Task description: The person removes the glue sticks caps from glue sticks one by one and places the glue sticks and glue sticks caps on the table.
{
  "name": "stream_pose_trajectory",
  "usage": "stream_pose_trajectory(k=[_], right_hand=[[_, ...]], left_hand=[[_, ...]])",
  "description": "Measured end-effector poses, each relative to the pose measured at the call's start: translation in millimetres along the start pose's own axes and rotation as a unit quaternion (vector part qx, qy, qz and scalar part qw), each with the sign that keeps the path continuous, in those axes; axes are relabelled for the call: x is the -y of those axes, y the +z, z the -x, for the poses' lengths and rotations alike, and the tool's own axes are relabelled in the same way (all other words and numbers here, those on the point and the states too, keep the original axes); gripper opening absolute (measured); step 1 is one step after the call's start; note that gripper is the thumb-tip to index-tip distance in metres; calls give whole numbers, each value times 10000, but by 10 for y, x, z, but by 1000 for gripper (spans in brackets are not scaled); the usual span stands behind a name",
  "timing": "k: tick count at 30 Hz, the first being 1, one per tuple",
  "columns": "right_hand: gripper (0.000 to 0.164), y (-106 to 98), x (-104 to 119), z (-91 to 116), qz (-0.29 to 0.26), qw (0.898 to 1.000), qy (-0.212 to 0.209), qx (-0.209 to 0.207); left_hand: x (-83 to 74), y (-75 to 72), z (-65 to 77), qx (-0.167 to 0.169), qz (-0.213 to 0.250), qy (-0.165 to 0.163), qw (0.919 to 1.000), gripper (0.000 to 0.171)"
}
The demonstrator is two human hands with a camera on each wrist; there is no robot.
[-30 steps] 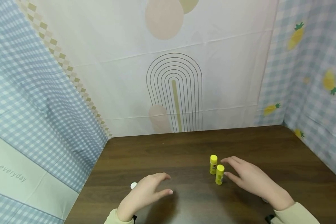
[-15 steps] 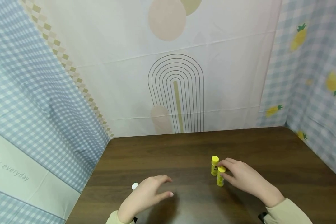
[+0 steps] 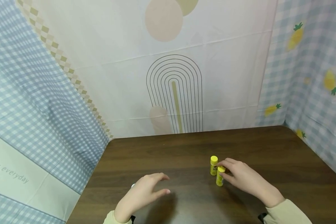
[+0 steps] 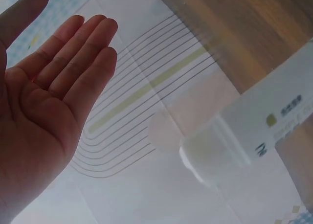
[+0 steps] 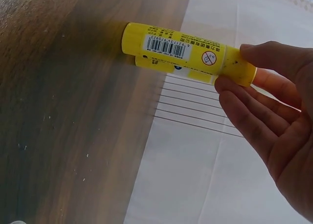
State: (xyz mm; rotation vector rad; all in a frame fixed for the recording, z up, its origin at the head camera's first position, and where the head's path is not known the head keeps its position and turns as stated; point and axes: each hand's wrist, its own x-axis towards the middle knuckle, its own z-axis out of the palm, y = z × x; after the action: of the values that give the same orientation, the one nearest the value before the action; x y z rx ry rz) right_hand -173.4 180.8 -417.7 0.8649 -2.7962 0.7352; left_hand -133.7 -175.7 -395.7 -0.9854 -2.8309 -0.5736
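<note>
Two yellow glue sticks stand upright side by side on the right half of the table. My right hand (image 3: 245, 178) pinches the cap of the nearer glue stick (image 3: 219, 180) between thumb and fingers. In the right wrist view, this glue stick (image 5: 186, 49) shows its barcode label and mostly covers the other one behind it. The farther glue stick (image 3: 213, 166) is just left of my fingertips. On the left, my left hand (image 3: 143, 193) hovers with fingers relaxed and holds nothing. Beside it stands a white tube (image 4: 234, 148) with a white cap, mostly hidden behind the hand in the head view.
The dark wooden table (image 3: 156, 152) ends at a pale cloth backdrop (image 3: 123, 90) with printed arches. Blue checked cloth (image 3: 44, 102) hangs along the left, and pineapple-print cloth (image 3: 313, 93) along the right. A small pale rounded edge (image 5: 18, 222) shows low in the right wrist view.
My right hand has moved left from beside the glue sticks and taken hold of the nearer one's cap. The left hand has stayed nearly still.
</note>
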Motion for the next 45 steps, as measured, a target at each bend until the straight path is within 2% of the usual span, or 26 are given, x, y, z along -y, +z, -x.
stream_pose_trajectory(k=[7, 13, 18, 22, 27, 32, 39, 42, 45], right_hand=[[28, -66, -6, 26, 118, 9999, -90, -87], [26, -262, 25, -4, 321, 9982, -283, -410], [25, -394, 74, 5, 388, 9980, -240, -441], [24, -416, 115, 27, 191, 9991, -177, -345], [25, -393, 162, 64, -585, 9975, -95, -394], [25, -340, 194, 86, -1495, 9858, -136, -754], [25, -307, 241, 92, -2569, 9556, -305, -1411], [25, -313, 276, 97, -2953, 9433, -158, -1508], [26, -309, 312, 99, -3179, 9364, -48, -1487]], left_hand=[[2, -45, -12, 46, 24, 144, 9999, 40], [-14, -91, -15, -18, 2, 137, 9999, 35], [-19, -118, -18, -39, -53, 108, 9999, 36], [-16, -129, -24, -29, -81, 122, 9999, 38], [-31, -143, -28, -123, -54, 136, 9998, 36], [-53, -161, -21, -321, -52, 208, 9993, 30], [-68, -174, -6, -564, -131, 256, 9980, 30], [-76, -171, 7, -602, -114, 226, 9979, 29], [-86, -171, 17, -655, -133, 234, 9975, 29]])
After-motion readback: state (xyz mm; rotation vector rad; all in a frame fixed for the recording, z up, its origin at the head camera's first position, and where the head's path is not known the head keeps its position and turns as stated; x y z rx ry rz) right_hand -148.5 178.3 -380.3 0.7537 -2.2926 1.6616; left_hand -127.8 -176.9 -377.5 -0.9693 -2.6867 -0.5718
